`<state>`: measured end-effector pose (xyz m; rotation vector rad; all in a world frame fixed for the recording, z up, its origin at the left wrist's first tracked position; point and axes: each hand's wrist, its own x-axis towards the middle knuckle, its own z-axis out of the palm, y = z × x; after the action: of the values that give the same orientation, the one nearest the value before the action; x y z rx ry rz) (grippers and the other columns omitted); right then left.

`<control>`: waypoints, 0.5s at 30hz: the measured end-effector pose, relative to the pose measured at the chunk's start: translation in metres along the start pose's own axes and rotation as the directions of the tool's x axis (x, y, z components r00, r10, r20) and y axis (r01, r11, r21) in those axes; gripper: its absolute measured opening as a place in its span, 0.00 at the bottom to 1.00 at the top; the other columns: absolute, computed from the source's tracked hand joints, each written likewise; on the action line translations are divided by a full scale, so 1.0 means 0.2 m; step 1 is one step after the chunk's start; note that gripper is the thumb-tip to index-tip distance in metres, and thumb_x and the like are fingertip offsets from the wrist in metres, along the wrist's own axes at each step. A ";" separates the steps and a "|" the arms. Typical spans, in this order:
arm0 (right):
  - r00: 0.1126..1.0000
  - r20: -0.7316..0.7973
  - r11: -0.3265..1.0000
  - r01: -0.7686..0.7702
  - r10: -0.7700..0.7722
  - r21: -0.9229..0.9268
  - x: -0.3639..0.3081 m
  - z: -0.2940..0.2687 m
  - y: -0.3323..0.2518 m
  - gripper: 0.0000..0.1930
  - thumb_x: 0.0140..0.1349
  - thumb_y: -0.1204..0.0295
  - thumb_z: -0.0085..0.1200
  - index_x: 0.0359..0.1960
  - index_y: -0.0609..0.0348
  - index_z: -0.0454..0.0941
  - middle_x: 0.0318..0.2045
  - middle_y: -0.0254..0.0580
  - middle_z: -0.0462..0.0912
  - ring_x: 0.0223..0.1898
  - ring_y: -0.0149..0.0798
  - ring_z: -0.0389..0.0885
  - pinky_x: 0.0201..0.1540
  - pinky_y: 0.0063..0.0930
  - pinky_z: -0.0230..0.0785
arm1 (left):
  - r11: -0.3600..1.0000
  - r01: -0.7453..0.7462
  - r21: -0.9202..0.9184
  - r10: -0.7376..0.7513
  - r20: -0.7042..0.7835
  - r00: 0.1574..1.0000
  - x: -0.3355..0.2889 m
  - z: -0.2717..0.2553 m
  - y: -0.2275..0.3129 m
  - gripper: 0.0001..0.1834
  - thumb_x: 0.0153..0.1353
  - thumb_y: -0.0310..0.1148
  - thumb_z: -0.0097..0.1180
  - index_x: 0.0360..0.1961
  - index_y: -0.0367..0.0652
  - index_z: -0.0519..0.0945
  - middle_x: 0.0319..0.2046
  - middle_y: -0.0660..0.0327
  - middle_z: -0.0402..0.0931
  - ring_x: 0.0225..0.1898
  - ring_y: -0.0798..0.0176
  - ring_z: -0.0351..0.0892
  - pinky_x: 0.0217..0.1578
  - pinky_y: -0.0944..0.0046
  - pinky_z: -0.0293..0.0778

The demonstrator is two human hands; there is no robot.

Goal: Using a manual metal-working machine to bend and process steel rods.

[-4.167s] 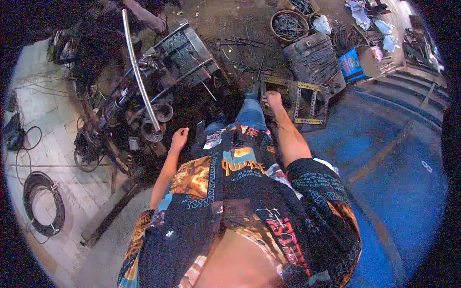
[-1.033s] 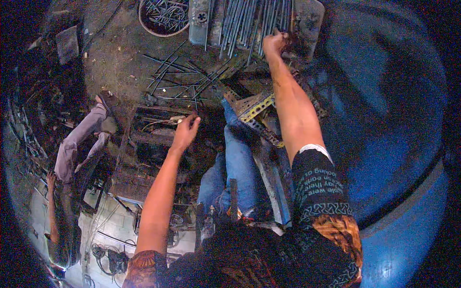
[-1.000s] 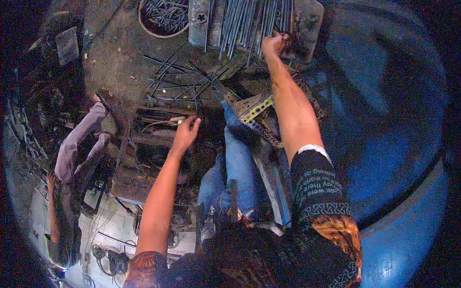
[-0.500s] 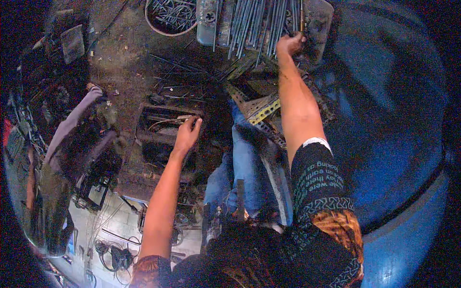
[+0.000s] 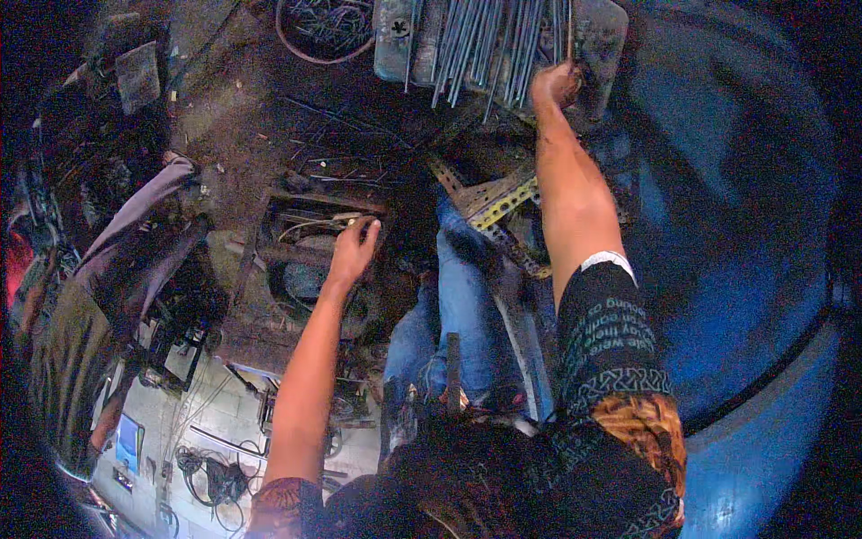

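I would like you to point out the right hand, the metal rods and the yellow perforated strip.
Right hand point(image 5: 556, 85): head view, middle of the hand.
Metal rods point(image 5: 478, 49): head view, middle of the bundle.
Yellow perforated strip point(image 5: 503, 207): head view, its holed face.

rods point(image 5: 476, 49) lie on a tray point(image 5: 612, 31), the right hand point(image 5: 557, 85) at their right side. a basket point(image 5: 314, 60) sits just left of the tray. nearer the wearer come a frame point(image 5: 503, 202) and, left of it, a box point(image 5: 260, 234), the left hand point(image 5: 356, 250) at its right edge (another person point(image 5: 76, 350) is far left).
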<state>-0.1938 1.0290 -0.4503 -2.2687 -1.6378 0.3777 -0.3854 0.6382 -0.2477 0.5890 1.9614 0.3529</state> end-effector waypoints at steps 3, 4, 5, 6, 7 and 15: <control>0.980 0.183 0.962 0.125 -0.081 -0.243 -0.05 -0.11 -0.11 0.18 0.54 0.68 0.52 0.44 0.66 0.69 0.46 0.58 0.74 0.50 0.55 0.70 0.51 0.47 0.64 | 0.999 -0.027 0.031 0.027 -0.004 1.000 -0.01 -0.03 -0.01 0.24 0.62 0.46 0.48 0.45 0.32 0.75 0.41 0.42 0.76 0.46 0.43 0.75 0.46 0.55 0.69; 0.984 0.170 0.966 0.087 -0.046 -0.242 -0.05 -0.13 -0.15 0.18 0.53 0.68 0.52 0.43 0.67 0.70 0.45 0.56 0.75 0.50 0.55 0.71 0.50 0.48 0.64 | 0.999 -0.034 0.007 0.034 -0.003 0.999 -0.01 -0.03 0.02 0.23 0.62 0.46 0.48 0.44 0.33 0.75 0.40 0.42 0.76 0.45 0.42 0.75 0.45 0.55 0.69; 0.985 0.165 0.966 0.087 -0.047 -0.245 -0.02 -0.16 -0.15 0.18 0.53 0.68 0.52 0.43 0.67 0.70 0.45 0.56 0.75 0.50 0.55 0.71 0.50 0.48 0.64 | 0.999 -0.043 -0.020 0.043 0.000 0.999 -0.01 -0.02 0.04 0.23 0.62 0.45 0.48 0.43 0.33 0.75 0.40 0.41 0.76 0.44 0.42 0.75 0.45 0.55 0.69; 0.959 0.260 0.926 0.194 -0.110 -0.324 0.01 -0.19 -0.14 0.17 0.53 0.69 0.52 0.42 0.68 0.71 0.46 0.57 0.74 0.51 0.54 0.71 0.49 0.48 0.65 | 0.999 -0.045 -0.021 0.045 0.001 0.999 -0.02 -0.01 0.03 0.23 0.62 0.45 0.48 0.43 0.33 0.75 0.40 0.41 0.76 0.44 0.42 0.75 0.45 0.55 0.69; 0.919 0.360 0.870 0.304 -0.161 -0.387 0.03 -0.21 -0.15 0.17 0.52 0.71 0.52 0.42 0.69 0.72 0.47 0.57 0.74 0.51 0.53 0.71 0.48 0.49 0.66 | 0.999 -0.053 -0.009 0.053 -0.011 0.999 -0.02 -0.01 0.02 0.22 0.62 0.45 0.48 0.43 0.34 0.75 0.39 0.41 0.76 0.44 0.42 0.75 0.44 0.55 0.69; 0.948 0.316 0.998 0.016 -0.036 0.067 0.16 -0.01 0.10 0.14 0.47 0.71 0.55 0.36 0.62 0.76 0.27 0.51 0.80 0.32 0.45 0.80 0.38 0.39 0.72 | 0.995 -0.002 -0.101 0.000 -0.020 1.000 -0.17 -0.04 0.06 0.21 0.62 0.44 0.48 0.43 0.35 0.76 0.36 0.42 0.77 0.42 0.42 0.76 0.44 0.56 0.70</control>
<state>-0.1663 1.0535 -0.4565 -2.2253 -1.7730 0.8131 -0.3775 0.6295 -0.2123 0.5231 1.9497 0.4581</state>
